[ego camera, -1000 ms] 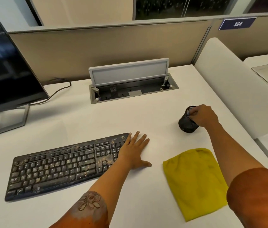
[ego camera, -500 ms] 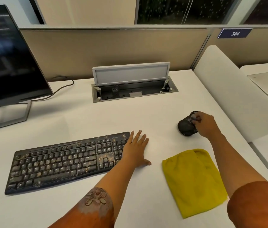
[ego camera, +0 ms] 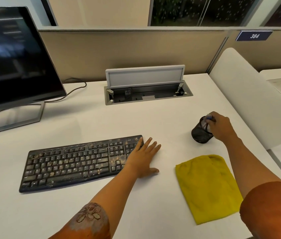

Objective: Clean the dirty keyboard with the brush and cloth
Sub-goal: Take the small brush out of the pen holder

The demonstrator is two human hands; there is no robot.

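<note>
- Black mesh cup (ego camera: 201, 131) leans over near the desk's right side, tipped by the right hand (ego camera: 220, 125), whose fingers curl at its rim around a small blue-tipped object (ego camera: 209, 116) — probably the brush, judging by the task, though too little shows to be sure.
- Tipping the cup likely brings its contents within reach of the fingers.
- Left hand (ego camera: 143, 159) lies flat with fingers straight and spread, holding nothing; its little-finger side touches the right end of the keyboard (ego camera: 77, 161), seemingly to steady it.
- Yellow cloth (ego camera: 207, 187) lies folded on the white desk (ego camera: 153, 121) just right of the left hand, close by for wiping.
- Keyboard sits front-left on the desk, black and full-sized — brownish grit is spattered across its keys, thickest near the arrow keys.
</note>
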